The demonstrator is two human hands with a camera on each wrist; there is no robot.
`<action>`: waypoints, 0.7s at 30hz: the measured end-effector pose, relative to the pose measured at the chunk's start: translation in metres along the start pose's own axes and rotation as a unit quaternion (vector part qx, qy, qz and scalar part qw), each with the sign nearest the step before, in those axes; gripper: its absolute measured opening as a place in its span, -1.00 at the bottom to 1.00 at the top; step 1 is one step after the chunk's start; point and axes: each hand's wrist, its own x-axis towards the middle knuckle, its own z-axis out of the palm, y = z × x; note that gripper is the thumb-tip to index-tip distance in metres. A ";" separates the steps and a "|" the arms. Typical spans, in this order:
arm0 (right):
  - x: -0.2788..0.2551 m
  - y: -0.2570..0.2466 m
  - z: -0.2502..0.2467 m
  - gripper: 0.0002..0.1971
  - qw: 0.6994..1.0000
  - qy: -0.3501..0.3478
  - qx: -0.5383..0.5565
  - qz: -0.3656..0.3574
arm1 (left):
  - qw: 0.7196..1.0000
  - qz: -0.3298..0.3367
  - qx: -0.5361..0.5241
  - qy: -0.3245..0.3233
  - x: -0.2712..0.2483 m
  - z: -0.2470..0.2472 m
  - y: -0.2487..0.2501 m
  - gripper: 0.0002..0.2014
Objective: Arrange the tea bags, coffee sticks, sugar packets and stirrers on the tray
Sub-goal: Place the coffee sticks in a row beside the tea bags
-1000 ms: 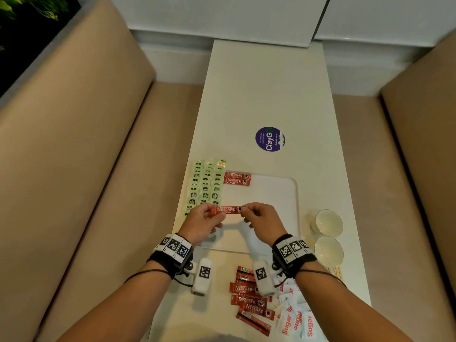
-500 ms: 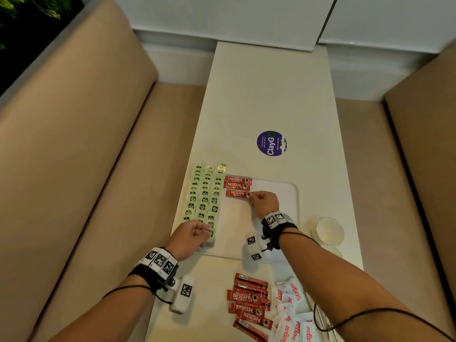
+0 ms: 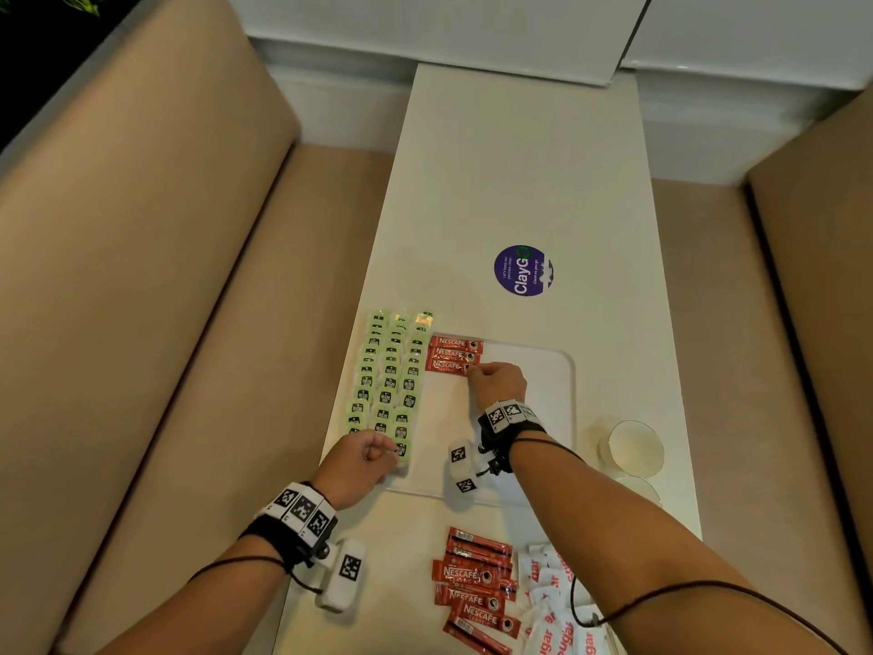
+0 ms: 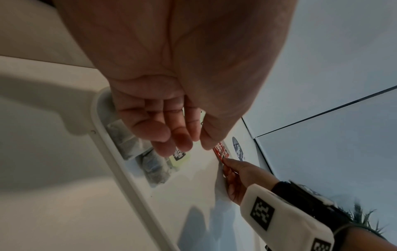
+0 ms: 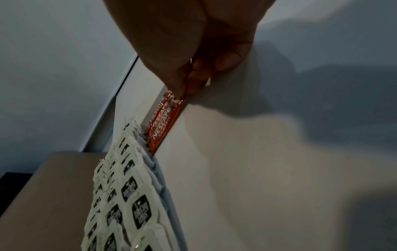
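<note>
A white tray lies on the table. Green tea bags fill its left side in three columns. Beside them, three red coffee sticks lie side by side at the tray's far end. My right hand pinches the right end of the nearest coffee stick, which lies flat against the other two. My left hand hovers over the tray's near left corner with fingers loosely curled, holding nothing. The stirrers are not visible.
A pile of loose coffee sticks and white sugar packets lies on the table near me. Two white cups stand right of the tray. A purple sticker is beyond it. Beige benches flank the table.
One second ago both hands held a coffee stick over the tray's middle. The right hand has carried it beside the other two; the left hand let go and drew back.
</note>
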 end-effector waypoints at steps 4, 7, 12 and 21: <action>0.000 -0.001 0.001 -0.79 1.000 0.002 0.005 0.003 | 1.000 0.007 0.003 -0.005 0.001 0.001 0.002 -0.96; 0.000 -0.002 -0.001 -0.73 1.000 0.006 0.006 0.001 | 1.000 0.016 0.013 -0.005 0.001 0.002 0.002 -0.96; -0.003 0.002 -0.015 -0.59 0.999 0.010 0.030 0.014 | 0.999 0.029 0.020 0.002 -0.002 0.002 0.002 -0.96; -0.058 0.028 -0.062 -0.71 0.986 -0.119 0.003 -0.117 | 0.992 0.078 0.095 -0.025 -0.013 0.018 -0.002 -0.93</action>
